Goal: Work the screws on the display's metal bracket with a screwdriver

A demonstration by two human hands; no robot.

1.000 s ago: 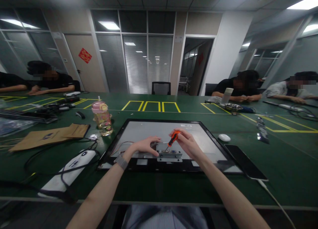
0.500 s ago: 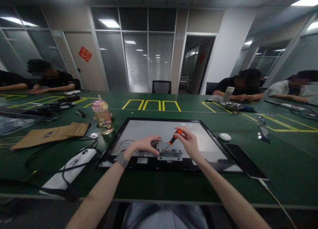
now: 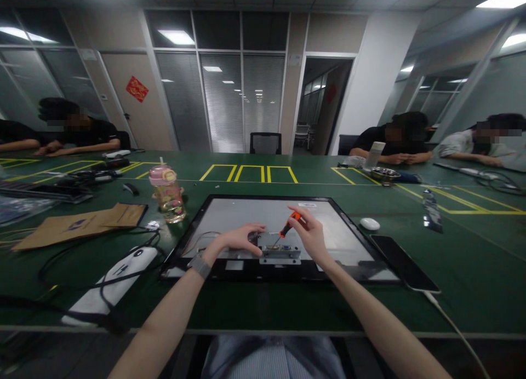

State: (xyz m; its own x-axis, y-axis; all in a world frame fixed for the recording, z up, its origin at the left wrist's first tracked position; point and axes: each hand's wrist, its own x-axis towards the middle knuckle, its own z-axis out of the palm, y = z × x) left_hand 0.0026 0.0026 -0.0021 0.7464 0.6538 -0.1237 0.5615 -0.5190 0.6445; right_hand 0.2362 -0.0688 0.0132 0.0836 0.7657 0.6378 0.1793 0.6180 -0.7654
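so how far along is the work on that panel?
Done: panel lies face down, metal bracket seated on its back. In hand: right hand has the orange screwdriver tip at the bracket, left hand steadying it. Left: thin wires beside it look loose; screw count too small to tell.

**An office room used as an electronics workshop**

The room itself is an office. It has a panel ceiling with flat lights (image 3: 176, 36), glass partitions with closed blinds (image 3: 224, 105), and a desk chair (image 3: 266, 143) beside an open doorway (image 3: 324, 105). What lies on the table is workshop material. One long green table (image 3: 287, 308) is marked with yellow tape boxes (image 3: 249, 173). A flat monitor (image 3: 230, 214) lies face down with its back bare, and a small screwdriver (image 3: 289, 224) is at its metal plate. Loose cables (image 3: 123, 232) and a metal bowl (image 3: 385, 175) lie around. Other people (image 3: 396, 141) sit bent over the same table.
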